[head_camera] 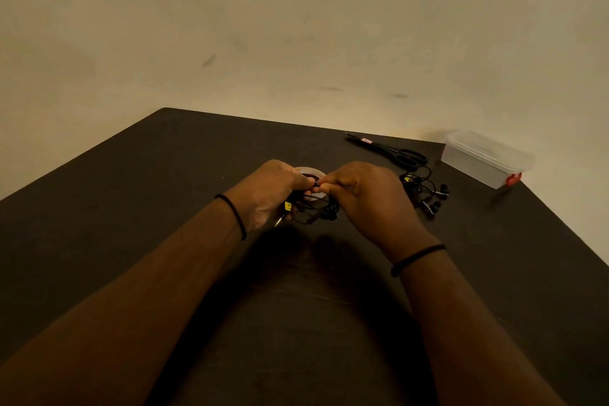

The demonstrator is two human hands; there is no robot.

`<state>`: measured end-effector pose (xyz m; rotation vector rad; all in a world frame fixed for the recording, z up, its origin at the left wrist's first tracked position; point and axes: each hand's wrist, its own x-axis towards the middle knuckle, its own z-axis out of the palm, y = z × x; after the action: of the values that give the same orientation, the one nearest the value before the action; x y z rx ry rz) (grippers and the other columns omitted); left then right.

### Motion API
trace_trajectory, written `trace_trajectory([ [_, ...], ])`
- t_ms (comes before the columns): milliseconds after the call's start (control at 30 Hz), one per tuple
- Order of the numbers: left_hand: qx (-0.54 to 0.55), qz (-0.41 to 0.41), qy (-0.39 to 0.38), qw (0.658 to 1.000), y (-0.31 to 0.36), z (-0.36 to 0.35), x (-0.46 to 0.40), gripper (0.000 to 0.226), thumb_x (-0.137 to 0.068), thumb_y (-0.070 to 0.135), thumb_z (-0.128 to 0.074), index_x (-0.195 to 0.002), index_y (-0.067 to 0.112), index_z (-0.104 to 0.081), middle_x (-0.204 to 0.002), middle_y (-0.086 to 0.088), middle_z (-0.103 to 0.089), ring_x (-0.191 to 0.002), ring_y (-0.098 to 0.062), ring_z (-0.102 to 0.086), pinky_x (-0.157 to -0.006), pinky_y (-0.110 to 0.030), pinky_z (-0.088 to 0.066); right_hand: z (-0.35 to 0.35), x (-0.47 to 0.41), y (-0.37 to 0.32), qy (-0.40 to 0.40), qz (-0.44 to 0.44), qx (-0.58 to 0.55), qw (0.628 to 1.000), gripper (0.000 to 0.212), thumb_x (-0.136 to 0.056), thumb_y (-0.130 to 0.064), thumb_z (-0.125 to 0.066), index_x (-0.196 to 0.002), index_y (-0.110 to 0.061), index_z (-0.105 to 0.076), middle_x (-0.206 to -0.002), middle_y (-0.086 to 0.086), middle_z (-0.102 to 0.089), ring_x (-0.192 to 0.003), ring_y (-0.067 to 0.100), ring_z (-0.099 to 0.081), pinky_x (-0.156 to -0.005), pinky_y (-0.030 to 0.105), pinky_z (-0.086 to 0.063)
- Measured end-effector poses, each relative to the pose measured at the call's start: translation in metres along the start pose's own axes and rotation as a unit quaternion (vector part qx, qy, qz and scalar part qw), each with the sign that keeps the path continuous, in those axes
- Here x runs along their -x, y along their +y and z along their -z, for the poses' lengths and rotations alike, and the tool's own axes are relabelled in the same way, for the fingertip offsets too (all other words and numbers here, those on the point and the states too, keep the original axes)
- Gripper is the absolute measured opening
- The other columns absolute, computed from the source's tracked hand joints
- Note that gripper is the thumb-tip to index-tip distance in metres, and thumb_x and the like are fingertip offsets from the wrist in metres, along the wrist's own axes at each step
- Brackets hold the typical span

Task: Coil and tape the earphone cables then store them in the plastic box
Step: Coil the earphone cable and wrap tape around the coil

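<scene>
The earphone cable [313, 208] in hand is a loose black bunch held just above the dark table [131, 208], directly in front of the tape roll [311, 172], which I take as the landmark; a yellow tag and the metal plug hang from the bunch on its left side. The left hand [267, 194] has its fingers curled round that side of the bunch, and the right hand [365, 198] pinches a strand at the top between thumb and fingertips, the two hands nearly touching over the near edge of the tape roll. Loops sag below both hands, so the cable lies mostly under and between the grips rather than enclosed by them. I judge the coiling of this set to be under way and not finished: no tape shows on it, though the light is dim and I cannot be sure. To the right of the tape roll lies a second tangle of earphones [425, 189], seemingly uncoiled. Beyond that tangle, further right and back from the tape roll, are the scissors [392, 152] and then the plastic box [484, 158] near the table's far right edge; its lid looks on, and whether anything is stored inside cannot be told. Taping and storing appear still to come.
</scene>
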<state>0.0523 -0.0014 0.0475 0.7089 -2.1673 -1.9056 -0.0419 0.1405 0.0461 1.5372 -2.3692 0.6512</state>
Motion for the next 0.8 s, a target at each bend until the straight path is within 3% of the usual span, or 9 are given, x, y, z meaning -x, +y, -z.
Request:
trace_trajectory([
  [100,-0.018,-0.002,0.003,1.000,0.001,0.001,0.000,0.023,-0.095,0.016,-0.056,-0.073,0.010,-0.063,-0.075,-0.008,-0.065,-0.063,-0.016,-0.058,-0.050,-0.024,-0.043,-0.003,0.001,0.002,0.013,-0.008,-0.001,1.000,0.022,-0.087,-0.039,-0.070,-0.107,-0.032,-0.074,-0.096,-0.014,-0.067,-0.082,0.001,-0.053,-0.065,0.011,-0.036],
  [233,-0.028,-0.006,0.003,1.000,0.001,0.002,-0.002,0.026,-0.093,0.016,-0.057,-0.070,0.009,-0.066,-0.081,-0.012,-0.066,-0.074,-0.022,-0.060,-0.057,-0.028,-0.045,-0.008,0.001,0.002,0.056,0.018,0.033,0.998,0.019,-0.084,-0.039,-0.072,-0.099,-0.029,-0.076,-0.094,-0.009,-0.072,-0.081,0.004,-0.059,-0.070,0.022,-0.048],
  [400,-0.034,0.000,0.000,0.999,0.001,0.005,-0.002,0.019,-0.092,0.017,-0.058,-0.076,0.008,-0.066,-0.081,-0.012,-0.065,-0.073,-0.023,-0.058,-0.057,-0.029,-0.044,-0.010,0.001,0.000,0.077,0.040,0.028,0.996,0.016,-0.085,-0.036,-0.072,-0.095,-0.026,-0.077,-0.086,-0.006,-0.073,-0.075,0.007,-0.062,-0.067,0.027,-0.051],
  [633,-0.060,-0.021,0.000,0.998,0.002,0.005,0.000,0.021,-0.090,0.017,-0.060,-0.072,0.010,-0.068,-0.071,-0.007,-0.064,-0.064,-0.016,-0.056,-0.055,-0.026,-0.042,-0.014,0.003,0.000,0.083,0.033,0.027,0.996,0.010,-0.089,-0.031,-0.066,-0.089,-0.024,-0.074,-0.083,-0.007,-0.068,-0.072,0.005,-0.055,-0.066,0.023,-0.042],
  [700,-0.054,-0.040,-0.006,0.998,0.002,0.004,0.001,0.023,-0.090,0.015,-0.060,-0.069,0.010,-0.069,-0.069,-0.007,-0.064,-0.062,-0.015,-0.056,-0.055,-0.025,-0.043,-0.018,0.004,0.001,0.082,-0.005,-0.002,0.997,0.009,-0.089,-0.031,-0.067,-0.087,-0.025,-0.072,-0.083,-0.009,-0.066,-0.073,0.004,-0.055,-0.066,0.023,-0.043],
  [800,-0.050,-0.074,-0.007,0.996,0.001,0.001,0.001,0.018,-0.090,0.009,-0.060,-0.076,0.006,-0.071,-0.062,-0.002,-0.064,-0.054,-0.006,-0.056,-0.048,-0.015,-0.044,-0.021,0.007,0.002,0.091,-0.119,-0.188,0.971,0.007,-0.086,-0.025,-0.072,-0.081,-0.020,-0.072,-0.080,-0.008,-0.068,-0.071,0.004,-0.062,-0.063,0.020,-0.050],
])
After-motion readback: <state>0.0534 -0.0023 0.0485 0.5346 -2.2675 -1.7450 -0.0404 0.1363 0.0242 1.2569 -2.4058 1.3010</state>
